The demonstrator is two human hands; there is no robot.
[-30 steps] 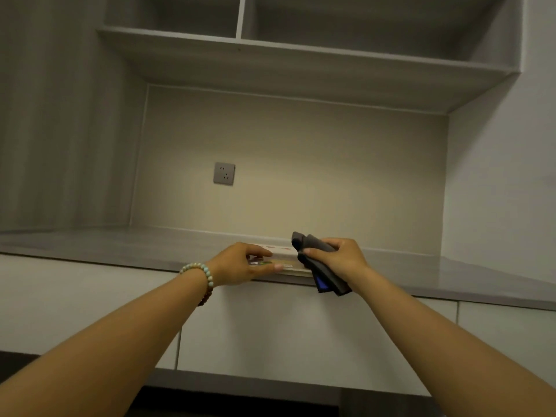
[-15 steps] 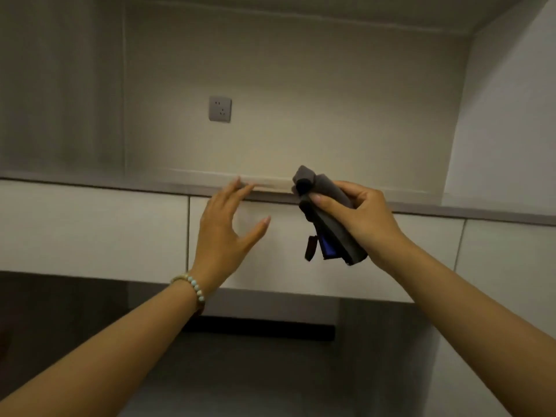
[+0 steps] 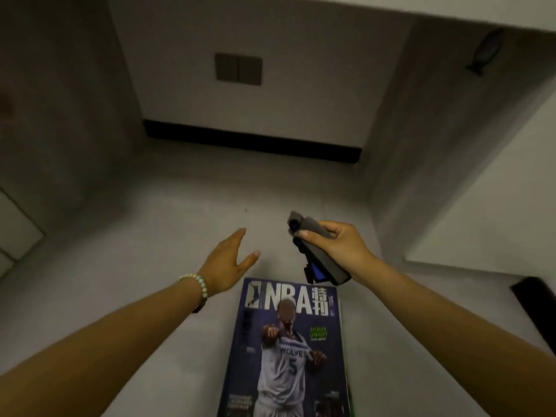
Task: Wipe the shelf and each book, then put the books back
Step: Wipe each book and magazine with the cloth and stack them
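Nearest you, at the bottom centre of the frame, the dark-blue glossy basketball magazine (image 3: pixel 288 350) lies flat and face up on the pale grey floor (image 3: pixel 180 206). A thin green edge (image 3: pixel 346 365) shows along its right side, so at least one more book probably sits beneath it; how many you cannot tell.

Just past its upper left corner, your left hand (image 3: pixel 228 266) hovers with straight, spread fingers, holding nothing and not touching the cover; a string of pale beads (image 3: pixel 197 282) circles that wrist. To the right of centre, your right hand (image 3: pixel 340 248) grips the folded grey cloth with blue patches (image 3: pixel 328 266), fingers curled round it, its lower end hanging just above the magazine's upper right corner.

Further off, a black skirting strip (image 3: pixel 252 142) runs along the foot of the wall, and a dark double switch plate (image 3: pixel 238 69) sits in the upper middle.

The shelf itself is out of view, so whether it is wiped cannot be said from here. This magazine is plainly not yet back on it, and nothing shows whether its cover has been wiped. By the look of it, you are mid-task: the books on the floor remain to be picked up, wiped and returned.
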